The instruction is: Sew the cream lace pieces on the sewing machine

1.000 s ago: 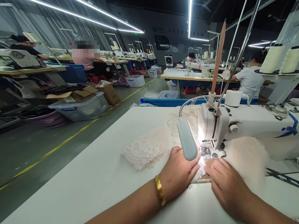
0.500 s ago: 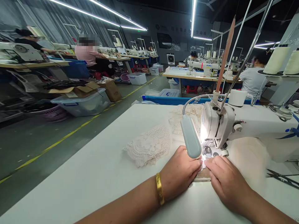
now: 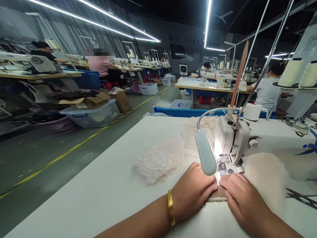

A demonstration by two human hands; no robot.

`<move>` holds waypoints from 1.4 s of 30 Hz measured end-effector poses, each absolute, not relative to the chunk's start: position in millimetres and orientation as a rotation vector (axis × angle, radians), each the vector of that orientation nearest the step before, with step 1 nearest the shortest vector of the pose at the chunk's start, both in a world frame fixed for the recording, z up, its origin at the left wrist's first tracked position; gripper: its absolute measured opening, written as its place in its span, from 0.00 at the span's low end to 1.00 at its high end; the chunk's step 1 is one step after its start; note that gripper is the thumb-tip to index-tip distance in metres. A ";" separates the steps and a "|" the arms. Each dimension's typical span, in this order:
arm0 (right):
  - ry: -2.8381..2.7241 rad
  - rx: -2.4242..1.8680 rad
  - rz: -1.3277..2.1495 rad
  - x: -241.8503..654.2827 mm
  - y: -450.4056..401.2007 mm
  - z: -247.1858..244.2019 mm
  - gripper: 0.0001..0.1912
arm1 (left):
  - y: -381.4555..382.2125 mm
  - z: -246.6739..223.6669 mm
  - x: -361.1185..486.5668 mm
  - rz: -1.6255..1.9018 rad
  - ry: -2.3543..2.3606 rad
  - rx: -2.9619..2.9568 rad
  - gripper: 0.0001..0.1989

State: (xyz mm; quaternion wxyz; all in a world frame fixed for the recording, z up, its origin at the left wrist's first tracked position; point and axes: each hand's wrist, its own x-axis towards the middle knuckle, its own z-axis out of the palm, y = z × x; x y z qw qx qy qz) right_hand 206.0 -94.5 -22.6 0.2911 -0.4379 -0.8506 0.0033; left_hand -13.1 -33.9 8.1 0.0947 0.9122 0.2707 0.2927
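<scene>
Both hands meet just in front of the needle area of the white sewing machine, with the white lace in the narrow gap between them. The left hand lies palm down, its fingertips against the lace from the left; the right hand, fingers bunched, touches it from the other side. Coming in from both sides probably lets the lace be kept flat and lined up with the needle. Whether either hand pinches the cloth or only presses it, I cannot tell, because the fingertips crowd together in the glare. Beneath lies a brown-topped pad, perhaps a support level with the machine bed.

The grey lamp head hangs close above the left fingers on its bent neck, apparently to light the stitching spot, though it hides part of that area. A folded lace piece rests on the white tabletop to the left, seemingly within easy reach yet clear of the work. Sheer cream fabric spreads right of the needle. The black scissors lie beyond the right hand, presumably handy for trimming.
</scene>
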 end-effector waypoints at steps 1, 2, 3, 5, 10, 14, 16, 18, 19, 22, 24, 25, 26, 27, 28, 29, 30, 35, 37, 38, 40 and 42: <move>-2.270 -1.149 -0.016 205.9 -93.5 -23.8 0.14 | -34.3 10.2 -12.5 0.937 0.873 2.617 0.08; -2.272 -1.128 -0.044 205.9 -92.2 -25.3 0.14 | -34.5 12.7 -11.6 1.019 0.956 2.518 0.05; -2.272 -1.105 -0.073 206.0 -90.7 -27.0 0.15 | -34.6 15.4 -10.4 1.109 1.042 2.425 0.04; -2.270 -1.067 -0.119 206.5 -87.3 -30.5 0.15 | -34.5 21.6 -6.8 1.259 1.165 2.307 0.08; -2.282 -1.028 -0.088 207.7 -80.9 -37.0 0.14 | -33.3 35.1 6.1 1.449 1.215 2.348 0.12; -2.253 -0.996 -0.150 208.6 -80.1 -39.9 0.13 | -34.2 39.6 9.3 1.573 1.031 2.534 0.06; -2.247 -0.991 -0.148 209.0 -80.2 -40.7 0.13 | -37.5 40.4 5.3 1.582 0.917 2.685 0.10; -2.246 -1.006 -0.120 209.3 -80.2 -41.3 0.13 | -41.7 40.5 -0.8 1.518 0.826 2.837 0.12; -2.249 -1.015 -0.113 209.4 -80.1 -41.5 0.13 | -43.5 40.2 -3.9 1.468 0.798 2.894 0.12; -2.258 -1.014 -0.128 209.6 -79.2 -42.7 0.13 | -43.8 37.7 -8.9 1.379 0.825 3.001 0.13; -2.253 -1.000 -0.132 210.0 -78.7 -43.0 0.13 | -39.8 33.9 -7.3 1.306 0.961 3.051 0.13; -2.247 -0.995 -0.118 210.6 -78.7 -42.8 0.14 | -37.5 30.9 -5.1 1.250 1.038 3.069 0.13; -2.235 -1.000 -0.096 211.3 -79.0 -42.3 0.14 | -35.6 27.1 -2.2 1.167 1.097 3.088 0.12; -2.210 -1.011 -0.070 212.4 -79.6 -41.4 0.13 | -34.6 22.6 1.2 1.064 1.124 3.111 0.11; -2.176 -1.029 -0.039 213.8 -80.4 -40.2 0.13 | -34.8 17.4 4.9 0.964 1.117 3.136 0.11; -2.133 -1.051 -0.004 215.4 -81.4 -38.7 0.13 | -36.4 12.0 8.7 0.869 1.083 3.154 0.10; -2.092 -1.071 0.030 217.0 -82.4 -37.1 0.13 | -39.0 6.9 12.3 0.782 1.026 3.167 0.08; -1.998 -1.104 0.138 221.7 -86.0 -30.9 0.13 | -56.0 -0.8 20.3 0.405 1.030 3.103 0.05; -1.996 -1.100 0.151 221.8 -86.1 -30.5 0.13 | -59.5 4.5 16.3 0.285 1.143 3.073 0.07; -2.003 -1.096 0.155 221.9 -85.9 -30.7 0.13 | -60.8 7.3 12.6 0.238 1.188 3.068 0.07; -2.011 -1.090 0.149 222.4 -85.4 -31.5 0.13 | -63.1 11.6 2.2 0.172 1.264 3.073 0.06; -2.005 -1.088 0.132 222.9 -85.1 -32.3 0.12 | -66.0 13.6 -10.4 0.151 1.317 3.075 0.06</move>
